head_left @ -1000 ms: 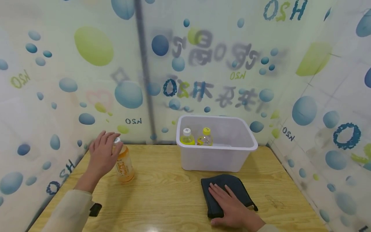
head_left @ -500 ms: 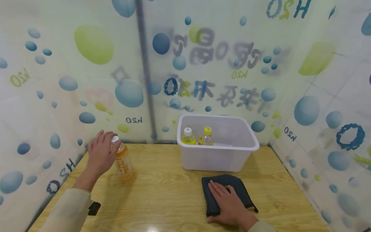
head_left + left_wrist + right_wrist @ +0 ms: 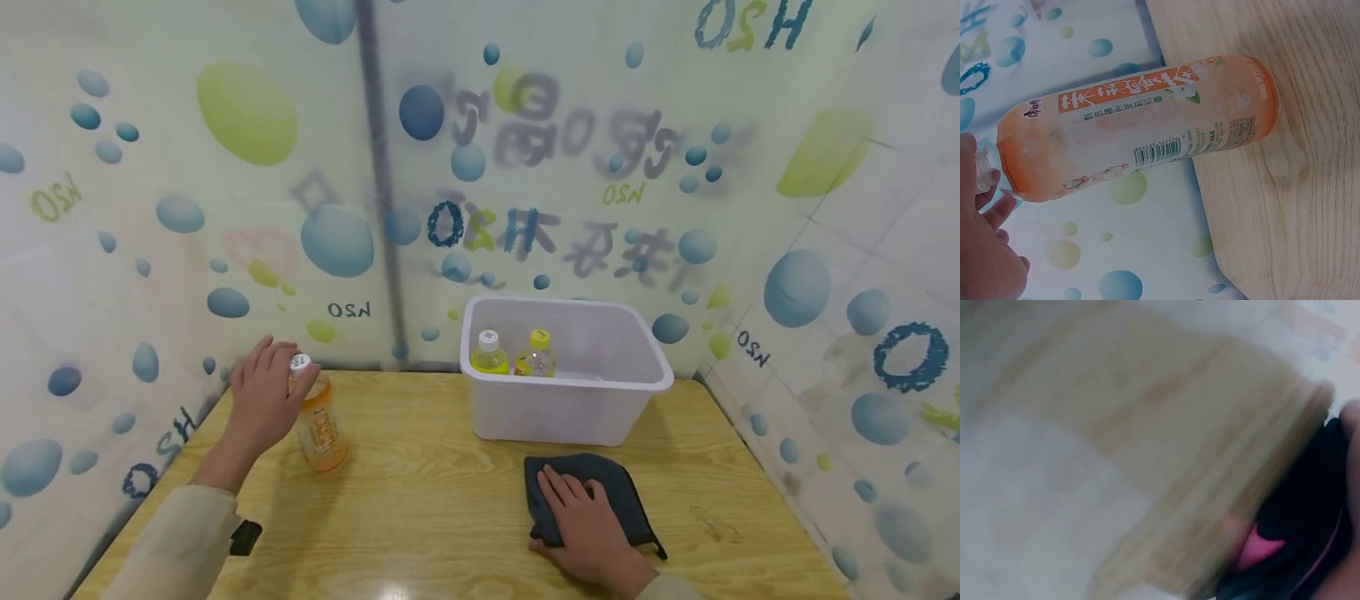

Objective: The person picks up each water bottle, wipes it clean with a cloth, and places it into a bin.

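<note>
On the left of the table, my left hand grips an upright orange drink bottle around its neck, just below the white cap. The left wrist view shows the bottle's printed orange label and barcode, with curled fingers at the neck. My right hand lies over a dark folded cloth, thumb at its near edge, fingers on top. A pink patch shows within the cloth in the blurred right wrist view; most of that hand is out of frame there.
A white plastic bin stands at the back right, behind the cloth. Inside it are a white-capped yellow bottle and a yellow-capped clear bottle. Printed curtains enclose the wooden table at the back and both sides.
My right hand has slid slightly toward the near left, and the cloth's near edge has drawn up at the thumb. The left hand stays at the bottle's neck; the bottle tilts slightly differently.
</note>
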Available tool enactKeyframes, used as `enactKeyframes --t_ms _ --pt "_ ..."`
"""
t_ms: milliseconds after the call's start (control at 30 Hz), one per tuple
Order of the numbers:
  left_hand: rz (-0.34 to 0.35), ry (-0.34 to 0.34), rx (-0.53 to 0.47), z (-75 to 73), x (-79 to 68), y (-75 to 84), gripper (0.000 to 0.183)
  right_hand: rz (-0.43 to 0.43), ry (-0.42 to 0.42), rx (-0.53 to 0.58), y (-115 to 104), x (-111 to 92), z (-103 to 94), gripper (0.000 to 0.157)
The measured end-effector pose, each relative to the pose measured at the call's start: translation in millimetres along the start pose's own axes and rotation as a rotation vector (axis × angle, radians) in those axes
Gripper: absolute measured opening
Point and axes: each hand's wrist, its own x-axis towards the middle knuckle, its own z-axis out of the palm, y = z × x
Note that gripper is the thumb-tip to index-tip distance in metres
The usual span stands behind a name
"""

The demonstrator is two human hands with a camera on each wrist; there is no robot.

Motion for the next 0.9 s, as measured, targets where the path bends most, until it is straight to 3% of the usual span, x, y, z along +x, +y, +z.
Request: enactKeyframes --t_ms 233,400,667,900 --pt "0.032 0.003 -0.006 -0.9 -3.3 -1.0 0.057 0.054 -0.008 0.099 -4.8 -1.6 -1.7 0.080" --pt "0.081 0.023 -0.024 0.8 -2.7 7.5 0.052 0.102 0.054 0.137 -2.8 0.2 -11.7 0.072" --pt "0.174 0.024 -0.018 15.4 -6.5 35.9 0.042 0.177 0.125 0.278 -1.2 6.7 -33.2 0.071" --pt "0.262 0.010 -0.011 30.7 -8.5 67.4 0.038 0.173 0.238 0.397 -3.3 6.4 -45.7 0.073"
